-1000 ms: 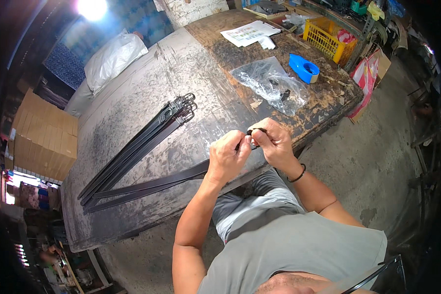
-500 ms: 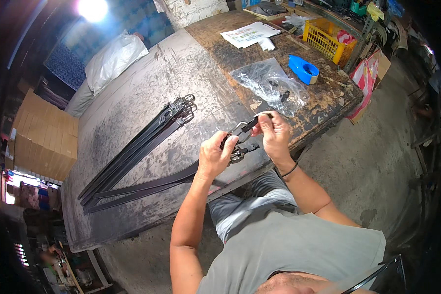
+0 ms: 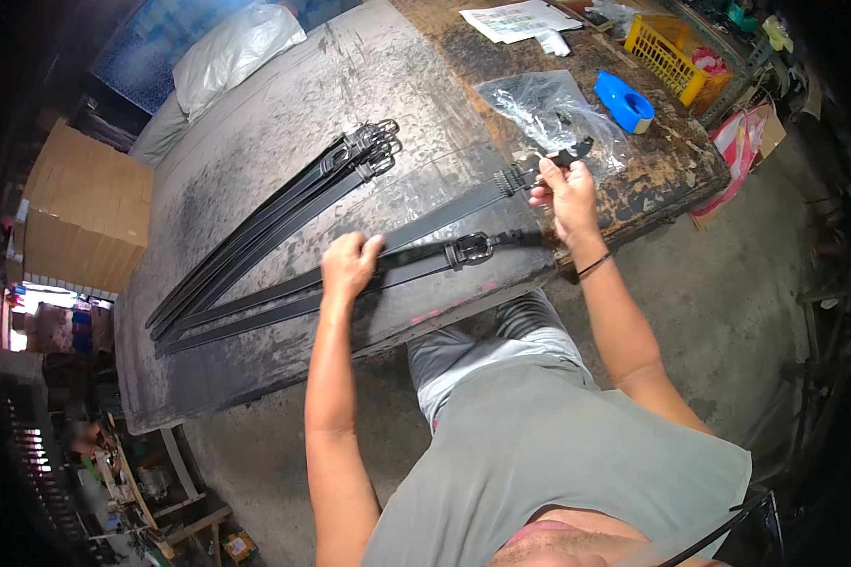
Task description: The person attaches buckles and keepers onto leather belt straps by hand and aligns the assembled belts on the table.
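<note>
Belt: black belt (image 3: 416, 255) with metal buckle lies across bench (image 3: 255, 123) front edge, between both hands.
Left hand (image 3: 348, 265): grip closed on the strap.
Right hand (image 3: 563, 194): grip closed on belt end, maybe a second strap.
Count: about four more belts (image 3: 284, 222) bundled behind.
Packages: clear plastic bag (image 3: 548, 109), blue tape dispenser (image 3: 624, 99), yellow basket (image 3: 667, 57), cardboard box (image 3: 80, 213) at left.

A brown cardboard box (image 3: 85, 213) stands at the left, beside the table (image 3: 255, 113); a clear, crumpled plastic bag (image 3: 548, 109) lies on the table's right part; a white printed sheet (image 3: 520, 19), perhaps a leaflet, lies at the far edge.
</note>
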`<act>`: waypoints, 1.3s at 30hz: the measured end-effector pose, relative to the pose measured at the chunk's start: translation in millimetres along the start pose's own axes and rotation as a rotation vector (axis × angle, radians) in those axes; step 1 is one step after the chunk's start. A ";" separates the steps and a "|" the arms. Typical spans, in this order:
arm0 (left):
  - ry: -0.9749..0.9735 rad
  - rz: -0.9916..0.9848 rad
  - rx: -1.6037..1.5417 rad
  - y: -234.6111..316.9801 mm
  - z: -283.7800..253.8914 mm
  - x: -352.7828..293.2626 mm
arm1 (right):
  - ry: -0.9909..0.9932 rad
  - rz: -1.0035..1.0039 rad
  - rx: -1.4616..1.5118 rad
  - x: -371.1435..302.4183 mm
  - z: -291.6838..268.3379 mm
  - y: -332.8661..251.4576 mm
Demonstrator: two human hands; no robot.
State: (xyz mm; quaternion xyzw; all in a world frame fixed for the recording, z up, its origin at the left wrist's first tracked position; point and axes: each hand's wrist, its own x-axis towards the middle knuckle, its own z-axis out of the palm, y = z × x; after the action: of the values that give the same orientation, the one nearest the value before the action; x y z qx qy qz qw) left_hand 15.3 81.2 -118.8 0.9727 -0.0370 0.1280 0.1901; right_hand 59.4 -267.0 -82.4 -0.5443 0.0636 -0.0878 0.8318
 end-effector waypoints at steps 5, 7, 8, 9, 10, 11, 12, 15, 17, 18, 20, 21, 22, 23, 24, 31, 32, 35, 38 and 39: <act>0.240 -0.160 0.515 -110.2 -29.0 -45.3 | -0.148 0.240 -0.142 -0.3 -8.1 29.4; 0.279 -0.263 0.600 -139.1 -44.2 -55.9 | -0.217 0.304 -0.179 -7.6 9.6 44.9; 0.307 -0.299 0.617 -151.3 -49.6 -62.0 | -0.242 0.348 -0.226 -10.9 19.6 49.1; 0.248 -0.465 0.579 -162.6 -54.9 -69.8 | -0.287 0.368 -0.229 -14.1 26.5 50.7; 0.171 -0.604 0.456 -162.3 -58.6 -71.0 | -0.315 0.376 -0.267 -11.5 23.7 53.1; 0.141 -0.670 0.397 -170.3 -64.9 -77.9 | -0.326 0.363 -0.329 -9.8 22.2 52.5; 0.109 -0.735 0.338 -177.2 -69.7 -85.1 | -0.336 0.351 -0.392 -8.1 19.8 51.3; 0.053 -0.769 0.336 -174.6 -71.6 -98.8 | -0.292 0.364 -0.473 -6.5 4.6 37.6; 0.080 -0.779 0.390 -163.9 -68.6 -108.9 | -0.276 0.366 -0.517 -7.0 -6.5 30.8; 0.107 -0.756 0.443 -164.7 -65.0 -117.9 | -0.275 0.373 -0.553 -6.4 -12.0 27.1; 0.084 -0.811 0.480 -167.1 -66.9 -134.8 | -0.273 0.305 -0.588 -13.4 -15.3 19.5; 0.048 -0.829 0.439 -160.2 -74.4 -139.3 | -0.253 0.246 -0.616 -9.5 -18.9 10.4; 0.077 -0.843 0.432 -174.3 -78.4 -153.3 | -0.258 0.189 -0.634 -4.4 -18.5 2.3; 0.081 -0.861 0.388 -174.0 -80.9 -153.7 | -0.141 0.054 -0.660 9.9 -32.8 -0.8; 0.148 -0.840 0.400 -171.7 -76.6 -151.4 | -0.030 -0.080 -0.679 28.8 -50.4 -7.5; 0.363 -0.149 0.117 -116.8 -36.9 -35.8 | -0.221 -0.575 -1.479 116.7 -131.6 -16.9; 0.314 -0.121 0.012 -95.7 -29.4 -9.6 | -0.229 -0.589 -1.596 118.1 -134.8 -10.5; 0.220 -0.087 -0.139 -55.6 -9.8 42.1 | -0.273 -0.390 -1.624 107.0 -112.5 -13.0; 0.188 0.007 -0.067 -38.1 21.8 80.4 | -0.374 -0.370 -1.673 93.9 -112.5 -21.9; 0.144 -0.035 -0.035 -27.3 31.9 90.3 | -0.323 -0.523 -1.638 88.7 -121.5 -25.0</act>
State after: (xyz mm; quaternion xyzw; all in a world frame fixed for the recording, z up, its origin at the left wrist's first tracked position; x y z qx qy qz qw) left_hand 113.2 92.2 -133.4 0.9580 -0.0083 0.1936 0.2114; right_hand 119.6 -404.5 -108.9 -0.9737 -0.1388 -0.1244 0.1312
